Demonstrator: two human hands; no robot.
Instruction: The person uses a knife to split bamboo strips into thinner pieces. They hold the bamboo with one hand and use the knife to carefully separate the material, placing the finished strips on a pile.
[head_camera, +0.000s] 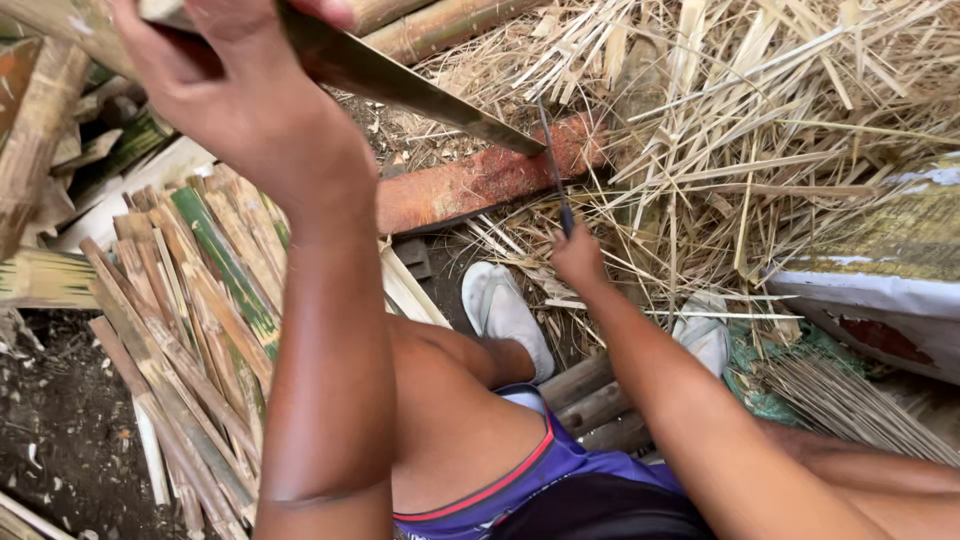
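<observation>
Bamboo is all around us. Our left hand (235, 95), raised close to the camera, has its fingers clenched around the handle of a long machete (410, 85), whose blade slants down to the right and ends over a reddish plank (480, 185). Our right hand (578, 258), lower and farther out, pinches a thin dark bamboo sliver (553, 165) that stands nearly upright, its top near the blade tip. Split bamboo slats (185, 320) lie stacked at left, dry shavings (740, 130) at right, and our white shoes (505, 315) rest below.
</observation>
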